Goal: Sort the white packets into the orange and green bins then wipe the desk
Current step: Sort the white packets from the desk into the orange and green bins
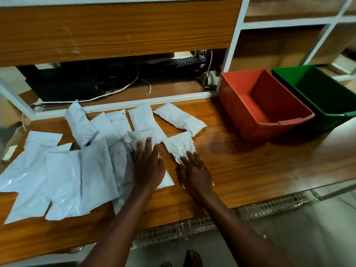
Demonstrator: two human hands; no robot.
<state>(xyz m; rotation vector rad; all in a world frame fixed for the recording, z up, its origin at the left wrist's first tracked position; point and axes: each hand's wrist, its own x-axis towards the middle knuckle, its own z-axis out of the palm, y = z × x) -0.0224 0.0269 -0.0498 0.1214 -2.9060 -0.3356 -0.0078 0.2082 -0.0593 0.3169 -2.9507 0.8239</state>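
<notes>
Both hands, left hand (147,166) and right hand (194,170), press flat on white packets (63,182).

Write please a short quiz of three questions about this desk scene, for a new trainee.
1. True or false: the orange bin already holds packets.
2. Which bin stands nearer to the white packets? A) the green bin B) the orange bin
3. What does each hand touch?

Key
1. False; no packets show inside it.
2. B.
3. The left hand lies flat on a small packet in the pile; the right hand presses on another small packet beside it.
</notes>
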